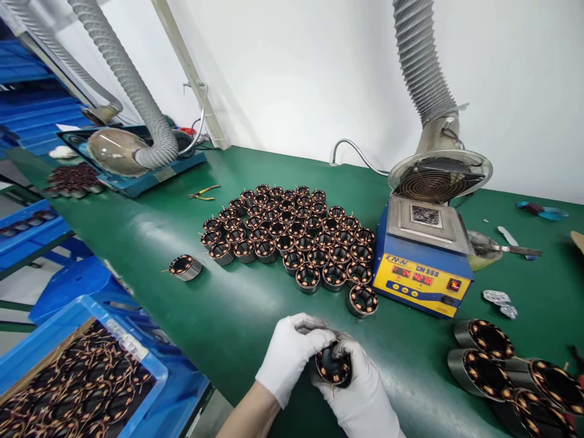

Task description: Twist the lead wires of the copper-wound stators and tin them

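Observation:
Both my hands wear white gloves and meet over the front of the green table. My right hand (360, 383) is wrapped round a motor stator (335, 368), a dark ring with copper windings whose open end faces me. With its fingers on the upper left rim of the same stator, my left hand (296, 347) is closed too. A short wire end sticks out at the stator's lower edge. Just beyond my hands stands a single stator (363, 300), in front of a large group of upright stators (296, 228). Another stator (185, 266) sits apart at the left.
A blue and yellow solder pot (422, 267) stands right of the group, under an extraction hood (440, 170). More stators (490, 340) are at the right edge. Pliers (204, 193) lie behind. A blue crate (155, 371) full of wired stators is at lower left.

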`<state>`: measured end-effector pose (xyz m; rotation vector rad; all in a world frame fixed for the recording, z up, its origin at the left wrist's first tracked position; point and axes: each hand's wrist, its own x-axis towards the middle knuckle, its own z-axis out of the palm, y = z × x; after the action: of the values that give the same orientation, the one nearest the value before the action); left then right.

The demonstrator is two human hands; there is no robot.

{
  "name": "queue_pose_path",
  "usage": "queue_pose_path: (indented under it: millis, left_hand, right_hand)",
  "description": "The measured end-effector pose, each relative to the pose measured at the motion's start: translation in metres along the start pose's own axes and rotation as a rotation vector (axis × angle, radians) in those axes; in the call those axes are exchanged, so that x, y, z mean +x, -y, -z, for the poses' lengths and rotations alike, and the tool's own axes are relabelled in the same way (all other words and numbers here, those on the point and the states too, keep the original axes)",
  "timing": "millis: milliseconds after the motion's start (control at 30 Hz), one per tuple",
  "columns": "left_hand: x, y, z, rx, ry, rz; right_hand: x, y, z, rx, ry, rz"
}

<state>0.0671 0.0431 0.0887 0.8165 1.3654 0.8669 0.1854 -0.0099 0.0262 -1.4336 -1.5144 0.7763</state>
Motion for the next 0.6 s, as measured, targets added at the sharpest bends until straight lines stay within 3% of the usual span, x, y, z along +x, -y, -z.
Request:
queue_pose_path:
  millis: [133, 333, 467, 533, 600]
  left_hand:
    - [-0.007, -0.002, 0.011, -0.007, -0.041, -0.075]
    - [-0.008, -0.006, 0.020, 0.151, 0.172, -0.008]
    - [0.001, -0.017, 0.019, 0.232, 0.293, -0.015]
    - [0.003, -0.024, 0.021, 0.268, 0.263, -0.038]
    - [0.002, -0.026, 0.026, 0.263, 0.127, -0.088]
  right_hand:
    - [-0.005, -0.006, -0.002, 0.067, -0.045, -0.016]
    - [-0.001, 0.004, 0.004, 0.097, -0.008, -0.167]
    - [-0.002, -0.006, 0.002, 0.046, -0.030, -0.172]
    - [-0.004, -0.010, 0.001, 0.022, -0.012, -0.186]
    - [-0.004, -0.009, 0.001, 0.039, 0.008, -0.225]
